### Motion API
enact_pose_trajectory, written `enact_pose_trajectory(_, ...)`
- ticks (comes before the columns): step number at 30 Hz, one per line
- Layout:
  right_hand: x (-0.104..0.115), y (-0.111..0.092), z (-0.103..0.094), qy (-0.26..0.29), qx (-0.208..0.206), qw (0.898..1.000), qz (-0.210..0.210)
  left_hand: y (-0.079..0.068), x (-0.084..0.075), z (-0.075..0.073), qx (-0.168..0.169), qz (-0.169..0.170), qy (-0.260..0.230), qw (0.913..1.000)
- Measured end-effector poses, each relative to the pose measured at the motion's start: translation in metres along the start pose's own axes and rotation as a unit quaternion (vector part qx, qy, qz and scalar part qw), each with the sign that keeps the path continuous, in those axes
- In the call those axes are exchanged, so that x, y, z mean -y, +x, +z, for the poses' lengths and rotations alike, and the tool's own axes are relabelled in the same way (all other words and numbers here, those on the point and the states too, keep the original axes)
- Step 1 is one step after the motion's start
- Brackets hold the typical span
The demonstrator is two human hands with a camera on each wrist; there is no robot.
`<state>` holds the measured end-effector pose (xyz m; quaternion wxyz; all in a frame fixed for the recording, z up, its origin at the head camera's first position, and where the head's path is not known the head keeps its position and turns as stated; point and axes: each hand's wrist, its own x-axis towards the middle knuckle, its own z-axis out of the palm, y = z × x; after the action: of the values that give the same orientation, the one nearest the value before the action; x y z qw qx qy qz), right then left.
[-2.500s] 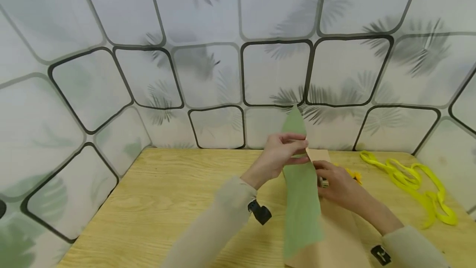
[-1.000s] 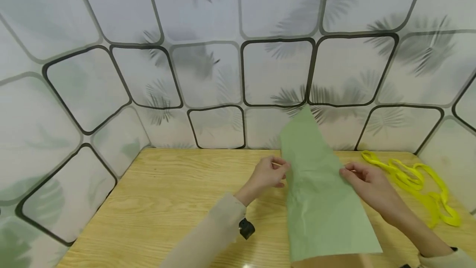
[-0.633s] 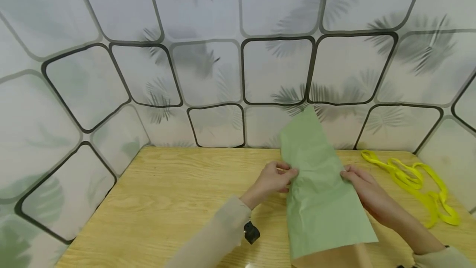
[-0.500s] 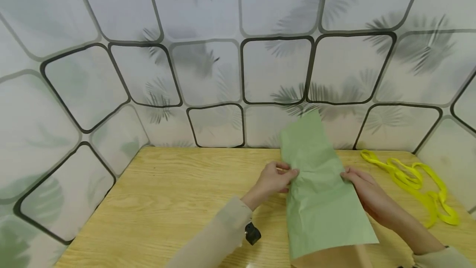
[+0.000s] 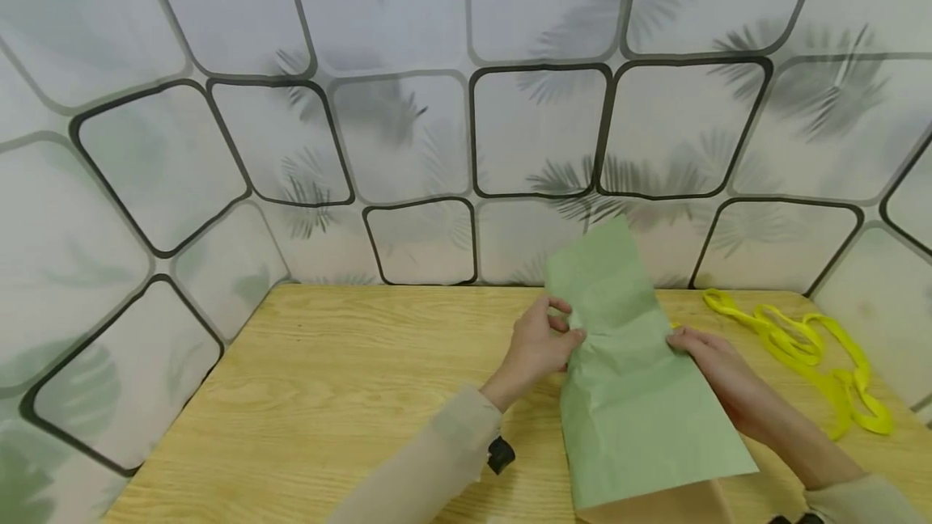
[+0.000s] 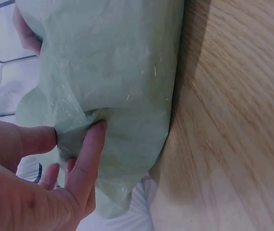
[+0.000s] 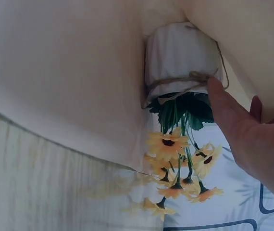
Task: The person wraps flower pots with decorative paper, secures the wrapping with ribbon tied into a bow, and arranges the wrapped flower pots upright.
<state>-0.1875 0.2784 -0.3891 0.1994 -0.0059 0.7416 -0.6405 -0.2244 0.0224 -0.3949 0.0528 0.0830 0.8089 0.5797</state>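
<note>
A sheet of wrapping paper (image 5: 641, 403), green on its upper face and tan beneath, lies folded over toward the right in the head view. At its left edge my left hand (image 5: 537, 346) pinches a crease; the left wrist view shows thumb and index finger pressing into the puckered green paper (image 6: 127, 72). My right hand (image 5: 728, 374) grips the opposite edge, thumb on top. Under the paper, the right wrist view shows a cloth-wrapped pot (image 7: 178, 55) tied with twine, with yellow flowers (image 7: 168, 144). A finger of the right hand (image 7: 247, 134) touches the pot.
Loose yellow ribbon (image 5: 797, 346) lies in loops at the table's back right. The wooden table (image 5: 349, 378) extends to the left of the paper. A patterned curtain (image 5: 408, 136) rises behind the table's back edge.
The green paper has come over to the right, covering the pot and flowers. My right hand went from beside the pot to the paper's right edge; my left hand came lower, onto the left edge.
</note>
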Motion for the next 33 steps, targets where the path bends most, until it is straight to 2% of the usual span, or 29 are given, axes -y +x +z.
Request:
enact_pose_trajectory(3, 0.001, 0.000, -0.003, -0.007, -0.020, 1.000, -0.002, 0.001, -0.001, -0.001, 0.001, 0.042, 0.051, 0.9978)
enact_pose_trajectory(6, 0.003, -0.001, -0.006, -0.034, -0.037, 0.998, -0.024, 0.001, -0.002, -0.001, 0.000, 0.064, 0.089, 0.9939)
enact_pose_trajectory(9, 0.006, -0.003, -0.008, -0.092, -0.059, 0.992, -0.057, 0.001, -0.002, -0.002, 0.001, 0.081, 0.115, 0.9901)
enact_pose_trajectory(11, 0.009, -0.005, -0.008, -0.144, -0.077, 0.983, -0.083, 0.001, -0.001, -0.003, 0.002, 0.095, 0.131, 0.9868)
enact_pose_trajectory(13, 0.013, -0.006, -0.007, -0.196, -0.100, 0.969, -0.114, 0.000, -0.001, -0.003, 0.005, 0.111, 0.144, 0.9832)
enact_pose_trajectory(15, 0.017, -0.007, -0.003, -0.247, -0.126, 0.948, -0.155, 0.001, -0.001, -0.004, 0.008, 0.126, 0.155, 0.9798)
enact_pose_trajectory(18, 0.025, -0.007, 0.006, -0.329, -0.160, 0.902, -0.230, 0.002, -0.002, -0.006, 0.014, 0.139, 0.172, 0.9752)
enact_pose_trajectory(20, 0.030, -0.006, 0.011, -0.378, -0.183, 0.872, -0.253, 0.003, -0.002, -0.007, 0.015, 0.145, 0.190, 0.9708)
enact_pose_trajectory(22, 0.032, -0.003, 0.014, -0.413, -0.187, 0.855, -0.251, 0.004, -0.002, -0.008, 0.015, 0.144, 0.214, 0.9662)
enact_pose_trajectory(25, 0.029, 0.001, 0.013, -0.426, -0.170, 0.862, -0.215, 0.005, -0.003, -0.010, 0.011, 0.136, 0.248, 0.9592)
enact_pose_trajectory(28, 0.020, 0.005, 0.009, -0.417, -0.145, 0.875, -0.197, 0.006, -0.004, -0.010, 0.010, 0.139, 0.299, 0.9440)
enact_pose_trajectory(30, 0.014, 0.008, 0.007, -0.413, -0.136, 0.879, -0.194, 0.007, -0.005, -0.010, 0.008, 0.158, 0.341, 0.9265)
enact_pose_trajectory(33, 0.006, 0.012, 0.004, -0.414, -0.132, 0.880, -0.191, 0.008, -0.008, -0.008, 0.011, 0.208, 0.403, 0.8913)
